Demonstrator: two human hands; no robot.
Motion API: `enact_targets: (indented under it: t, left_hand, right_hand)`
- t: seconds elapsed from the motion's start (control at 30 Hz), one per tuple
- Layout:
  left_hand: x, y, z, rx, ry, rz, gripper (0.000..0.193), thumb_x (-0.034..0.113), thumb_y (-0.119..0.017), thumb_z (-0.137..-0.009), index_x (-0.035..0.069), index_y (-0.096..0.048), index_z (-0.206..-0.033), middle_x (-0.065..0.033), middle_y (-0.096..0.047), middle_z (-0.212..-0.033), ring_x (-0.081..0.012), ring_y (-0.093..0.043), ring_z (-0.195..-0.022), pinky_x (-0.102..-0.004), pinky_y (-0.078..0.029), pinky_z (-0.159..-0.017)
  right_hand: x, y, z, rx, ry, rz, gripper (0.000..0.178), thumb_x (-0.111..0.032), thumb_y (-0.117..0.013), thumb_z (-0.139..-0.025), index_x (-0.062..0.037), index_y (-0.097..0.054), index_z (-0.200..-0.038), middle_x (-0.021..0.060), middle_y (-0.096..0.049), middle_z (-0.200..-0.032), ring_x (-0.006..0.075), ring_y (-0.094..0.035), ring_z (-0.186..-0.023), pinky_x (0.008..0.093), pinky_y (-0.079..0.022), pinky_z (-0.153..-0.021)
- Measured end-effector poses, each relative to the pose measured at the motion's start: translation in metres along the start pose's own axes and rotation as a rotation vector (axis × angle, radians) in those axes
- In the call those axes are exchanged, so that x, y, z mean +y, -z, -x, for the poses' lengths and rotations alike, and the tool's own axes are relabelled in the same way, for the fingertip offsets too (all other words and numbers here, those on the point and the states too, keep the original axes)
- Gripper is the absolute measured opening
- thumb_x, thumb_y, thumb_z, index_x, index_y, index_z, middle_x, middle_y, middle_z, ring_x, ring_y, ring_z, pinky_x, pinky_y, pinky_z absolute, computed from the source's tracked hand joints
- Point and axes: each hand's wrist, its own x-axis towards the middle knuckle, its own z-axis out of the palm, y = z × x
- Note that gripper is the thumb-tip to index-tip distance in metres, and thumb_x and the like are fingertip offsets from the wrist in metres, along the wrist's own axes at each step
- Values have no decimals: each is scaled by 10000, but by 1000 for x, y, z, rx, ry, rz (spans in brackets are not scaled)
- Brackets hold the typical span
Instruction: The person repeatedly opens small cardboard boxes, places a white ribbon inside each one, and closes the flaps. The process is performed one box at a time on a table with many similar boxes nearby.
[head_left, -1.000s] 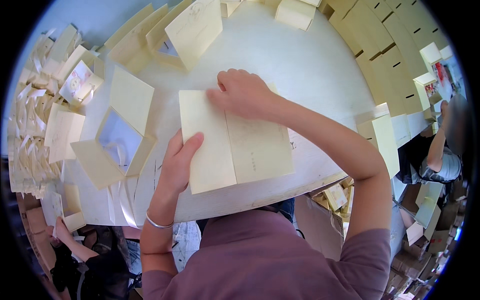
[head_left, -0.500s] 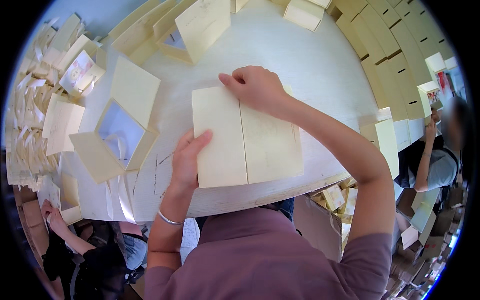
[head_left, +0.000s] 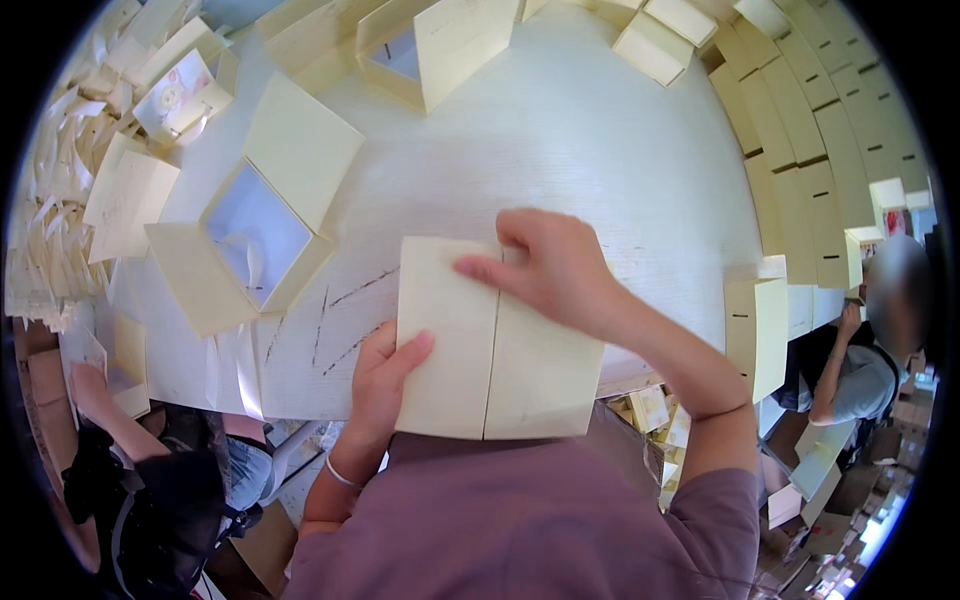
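A closed cream cardboard gift box point(head_left: 446, 345) is in front of my chest at the table's near edge. Two panels form its upper face and meet at a seam running from far to near. Along its left side my left hand point(head_left: 385, 375) is closed, thumb on the top face and fingers beneath or behind, partly hidden. My right hand point(head_left: 555, 265) lies over the far edge, its fingers curled in and its thumb resting on the left panel near the seam. A silver bangle point(head_left: 342, 473) circles my left wrist.
An open cream box point(head_left: 205, 285) with pale lining and a white ribbon stands left on the white table point(head_left: 560, 130). More open boxes point(head_left: 465, 50) are at the back. Stacked boxes point(head_left: 800, 200) line the right. Co-workers sit left point(head_left: 150, 480) and right point(head_left: 865, 380).
Both hands have drawn the box nearer to my body, past the table's edge. My right hand has shifted along its far edge, and the view has tilted slightly.
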Motion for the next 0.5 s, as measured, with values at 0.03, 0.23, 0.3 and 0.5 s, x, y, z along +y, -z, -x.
enact_targets:
  t: [0.03,0.23,0.3,0.5]
  left_hand:
    - [-4,1,6,19,31,16,295,143,-490,-854,-48,-499,-1078,-98,-584,-963,-123,-559,-842,-242,-448,-719]
    - [-19,10,26,67,95,70,299,157,-483,-870,-41,-481,-1093,-83,-579,-955,-113,-542,-833,-242,-440,-715]
    - [-17,10,32,35,48,5,299,162,-479,-873,-44,-480,-1089,-80,-578,-952,-105,-534,-832,-238,-432,-717]
    - [-19,19,38,-74,17,-43,291,168,-477,-876,-49,-488,-1070,-69,-577,-945,-90,-517,-828,-232,-416,-713]
  right_hand:
    - [0,-4,4,-12,15,1,445,-374,-679,-689,-27,-426,-574,96,-446,-534,252,-440,-494,339,-356,-471]
    - [-5,-23,13,67,192,118,410,-347,-706,-657,-51,-437,-567,62,-425,-538,222,-436,-487,324,-329,-418]
    - [-14,-22,20,172,248,265,417,-349,-722,-636,-59,-431,-563,45,-406,-530,200,-421,-474,309,-320,-404]
    - [-22,-20,26,223,302,272,447,-295,-781,-567,-66,-398,-551,23,-340,-510,168,-351,-447,285,-280,-385]
